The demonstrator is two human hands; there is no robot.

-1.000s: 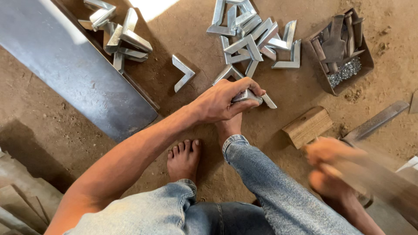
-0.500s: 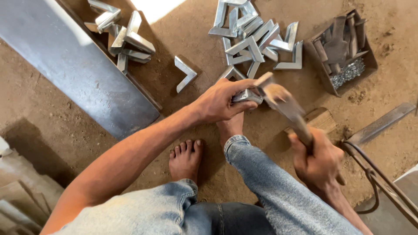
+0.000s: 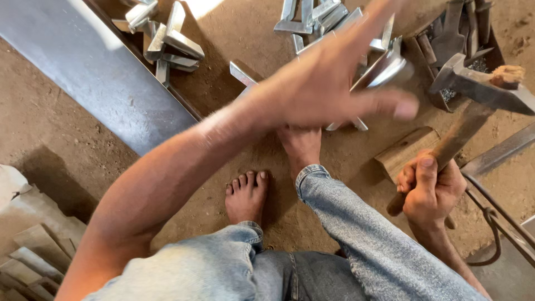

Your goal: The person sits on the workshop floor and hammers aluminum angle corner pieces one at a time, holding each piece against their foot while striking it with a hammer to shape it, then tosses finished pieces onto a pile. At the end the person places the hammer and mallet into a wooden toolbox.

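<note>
head view, looking down at dirt floor (image 3: 67, 145), person seated, bare feet forward.

right hand (image 3: 432, 187): fingers clenched round the wooden handle of a hammer (image 3: 473, 89), thumb laid along the shaft. hammer head is raised, up at the right, above the open box of tools and nails (image 3: 446, 33).

left hand (image 3: 329, 78): blurred, fingers spread flat and released; cannot tell whether it carries anything. a shiny angle bracket (image 3: 384, 67) shows just behind the fingers, touching or apart not clear. more brackets lie in a far pile (image 3: 312, 17) and a second pile far left (image 3: 167, 39), beside a long grey steel plate (image 3: 83, 67). one bracket lies alone on the floor (image 3: 242, 72) between the two piles.

wooden block (image 3: 404, 150) sits on the floor near the right hand, just right of the right foot (image 3: 301, 142). left foot (image 3: 245, 195) nearer, between the knees.

risks, as judged:
- hammer head hangs over the same zone as the open left hand; a downward stroke while that hand crosses could catch the fingers.
- both feet bare and near the block; a glancing blow or a bracket flying off could hit the toes.
- bracket ends look sharp; a fast sweep through the pile could cut.

room: open dirt in the middle, between plate edge and block. right side is crowded: box, a metal bar (image 3: 501, 150), a curved rod (image 3: 490, 223). near left, stacked boards (image 3: 28, 245).
</note>
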